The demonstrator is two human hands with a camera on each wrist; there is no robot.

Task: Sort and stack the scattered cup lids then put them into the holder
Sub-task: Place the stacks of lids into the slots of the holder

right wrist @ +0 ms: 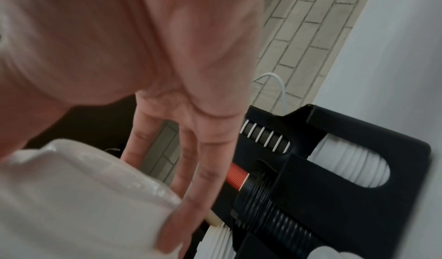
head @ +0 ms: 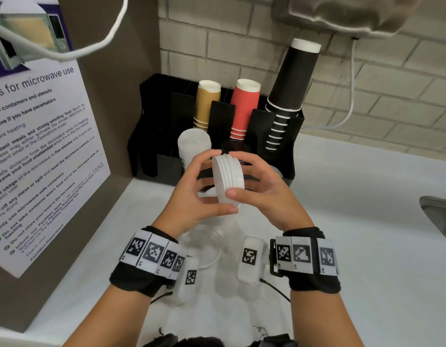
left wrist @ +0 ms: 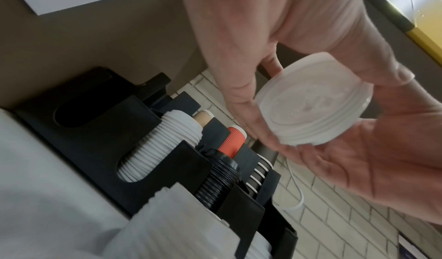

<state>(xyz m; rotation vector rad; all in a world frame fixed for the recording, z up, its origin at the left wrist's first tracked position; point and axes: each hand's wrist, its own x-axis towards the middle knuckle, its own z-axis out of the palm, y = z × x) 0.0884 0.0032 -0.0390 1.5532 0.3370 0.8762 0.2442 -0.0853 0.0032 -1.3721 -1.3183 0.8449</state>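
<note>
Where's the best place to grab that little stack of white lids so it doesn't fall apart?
Probably by the rims, from two opposite sides. The stack of white lids is tipped on edge, and the left hand and right hand each curl around its ridged edges, so squeezing inward should keep the nested lids together.

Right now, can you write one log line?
step: stacking | left hand: holds white lid stack | right hand: holds it too | holder: behind

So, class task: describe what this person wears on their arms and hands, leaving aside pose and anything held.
Both hands, the left hand and the right hand, are bare, as are the forearms. Each wrist carries a black fabric band ringed with white tiles bearing black square code markings. A white camera unit, also code-marked, sits on each wrist's inner side, with thin black cables trailing.
</note>
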